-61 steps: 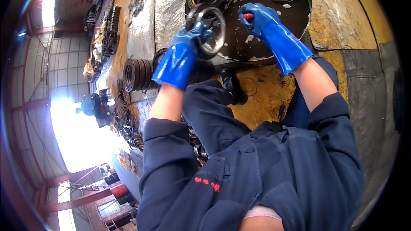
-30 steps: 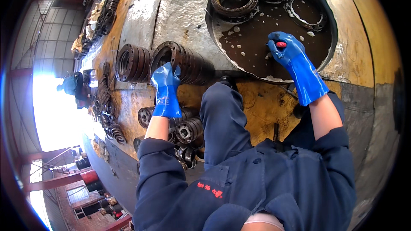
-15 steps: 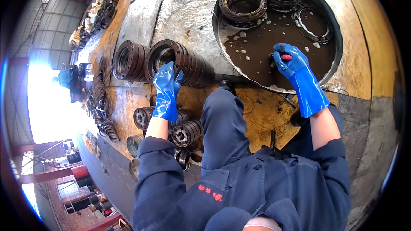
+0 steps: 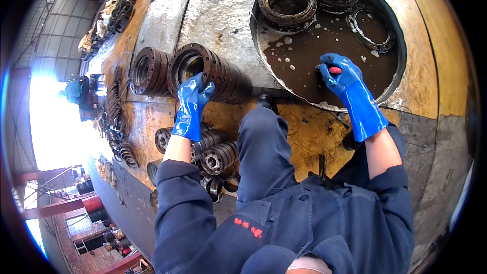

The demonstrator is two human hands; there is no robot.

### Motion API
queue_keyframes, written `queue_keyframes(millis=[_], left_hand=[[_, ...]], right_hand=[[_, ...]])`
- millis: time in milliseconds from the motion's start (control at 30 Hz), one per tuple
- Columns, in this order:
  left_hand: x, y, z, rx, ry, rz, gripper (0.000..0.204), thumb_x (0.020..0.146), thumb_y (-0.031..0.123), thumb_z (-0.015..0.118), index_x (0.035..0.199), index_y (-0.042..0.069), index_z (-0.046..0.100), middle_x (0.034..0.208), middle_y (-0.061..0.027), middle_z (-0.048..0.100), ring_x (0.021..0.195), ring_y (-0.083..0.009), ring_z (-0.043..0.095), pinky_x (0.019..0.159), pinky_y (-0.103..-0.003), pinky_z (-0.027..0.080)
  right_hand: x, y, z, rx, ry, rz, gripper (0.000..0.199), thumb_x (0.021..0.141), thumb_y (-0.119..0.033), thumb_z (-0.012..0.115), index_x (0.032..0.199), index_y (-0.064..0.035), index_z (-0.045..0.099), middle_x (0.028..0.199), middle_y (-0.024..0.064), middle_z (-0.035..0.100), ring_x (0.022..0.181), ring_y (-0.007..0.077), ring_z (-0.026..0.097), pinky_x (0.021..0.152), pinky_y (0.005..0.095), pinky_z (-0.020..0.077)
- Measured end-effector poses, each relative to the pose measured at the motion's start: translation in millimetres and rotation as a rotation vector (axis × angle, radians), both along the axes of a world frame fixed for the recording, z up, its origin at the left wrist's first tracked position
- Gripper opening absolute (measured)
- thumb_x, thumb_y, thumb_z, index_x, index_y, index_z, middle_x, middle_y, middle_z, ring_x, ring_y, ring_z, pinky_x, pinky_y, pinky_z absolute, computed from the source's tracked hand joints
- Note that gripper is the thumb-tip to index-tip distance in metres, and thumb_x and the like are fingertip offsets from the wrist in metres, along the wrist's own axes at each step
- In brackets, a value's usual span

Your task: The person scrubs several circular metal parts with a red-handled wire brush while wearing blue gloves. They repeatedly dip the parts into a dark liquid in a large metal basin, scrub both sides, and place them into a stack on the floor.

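Observation:
My left hand (image 4: 195, 99), in a blue rubber glove, grips the lower rim of the front flanged metal ring (image 4: 178, 65), its fingers at the bore and thumb outside. This ring heads a row of similar dark rings (image 4: 236, 81) standing on edge. My right hand, gloved alike (image 4: 340, 73), is closed round a red-handled tool (image 4: 335, 70) whose working end is mostly hidden. That hand is over the near part of a round black tub (image 4: 401, 66) of murky brown liquid. Two thick flanged rings (image 4: 287, 5) and a thin ring (image 4: 378, 45) sit in the tub's far part.
Another short row of flanged rings (image 4: 144, 73) stands left of my left hand. Below that hand lie several smaller cylindrical metal parts (image 4: 218, 160). My knee (image 4: 264, 132) is between the arms. More rings (image 4: 122, 122) line the floor at left, near another person (image 4: 76, 93).
My left hand has shifted slightly left and down at the ring's rim. My right hand, with the red-handled tool, has moved a little left above the liquid.

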State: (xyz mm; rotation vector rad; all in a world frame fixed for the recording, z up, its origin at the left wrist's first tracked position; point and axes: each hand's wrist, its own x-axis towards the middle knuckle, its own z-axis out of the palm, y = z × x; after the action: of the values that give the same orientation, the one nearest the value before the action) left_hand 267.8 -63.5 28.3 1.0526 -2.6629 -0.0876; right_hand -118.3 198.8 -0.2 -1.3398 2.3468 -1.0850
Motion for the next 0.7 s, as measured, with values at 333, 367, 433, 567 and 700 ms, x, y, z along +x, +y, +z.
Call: queue_keyframes(millis=[333, 367, 433, 567, 700], left_hand=[[1, -9, 2, 0.017, -0.057, -0.027, 0.036, 0.088, 0.035, 0.076, 0.114, 0.011, 0.075, 0.098, -0.0181, 0.076, 0.092, -0.0408, 0.073, 0.082, -0.049, 0.058], [3, -9, -2, 0.000, 0.011, -0.051, 0.033, 0.088, 0.035, 0.076, 0.112, 0.012, 0.075, 0.095, -0.0174, 0.076, 0.090, -0.0405, 0.073, 0.080, -0.049, 0.058], [5, -10, 1, 0.063, 0.028, -0.047, 0.034, 0.088, 0.035, 0.075, 0.114, 0.012, 0.075, 0.097, -0.0180, 0.076, 0.092, -0.0409, 0.073, 0.081, -0.049, 0.058], [5, -8, 5, 0.148, 0.021, -0.045, 0.035, 0.090, 0.035, 0.074, 0.115, 0.012, 0.075, 0.101, -0.0188, 0.076, 0.095, -0.0413, 0.073, 0.084, -0.049, 0.058], [-3, -6, 8, 0.119, -0.001, -0.019, 0.035, 0.091, 0.036, 0.073, 0.117, 0.012, 0.075, 0.102, -0.0189, 0.076, 0.096, -0.0414, 0.073, 0.085, -0.048, 0.058]], right_hand=[[-2, 2, -3, -0.051, 0.048, -0.004, 0.025, 0.092, -0.028, 0.077, 0.115, -0.0165, 0.077, 0.111, 0.0122, 0.078, 0.101, 0.0333, 0.076, 0.092, 0.0416, 0.0609], [-2, 2, -4, -0.040, 0.033, -0.005, 0.025, 0.092, -0.028, 0.077, 0.115, -0.0164, 0.077, 0.111, 0.0123, 0.078, 0.102, 0.0332, 0.076, 0.092, 0.0416, 0.0609], [-3, 0, -1, -0.016, 0.006, -0.004, 0.025, 0.092, -0.028, 0.077, 0.115, -0.0163, 0.077, 0.112, 0.0124, 0.078, 0.102, 0.0331, 0.076, 0.092, 0.0417, 0.0608], [-2, 0, 1, 0.009, 0.004, -0.009, 0.026, 0.092, -0.028, 0.076, 0.115, -0.0169, 0.077, 0.112, 0.0125, 0.077, 0.103, 0.0329, 0.075, 0.093, 0.0416, 0.0606], [-3, 1, 0, -0.004, 0.029, 0.001, 0.025, 0.093, -0.028, 0.076, 0.116, -0.0176, 0.077, 0.113, 0.0124, 0.077, 0.104, 0.0332, 0.075, 0.093, 0.0415, 0.0605]])
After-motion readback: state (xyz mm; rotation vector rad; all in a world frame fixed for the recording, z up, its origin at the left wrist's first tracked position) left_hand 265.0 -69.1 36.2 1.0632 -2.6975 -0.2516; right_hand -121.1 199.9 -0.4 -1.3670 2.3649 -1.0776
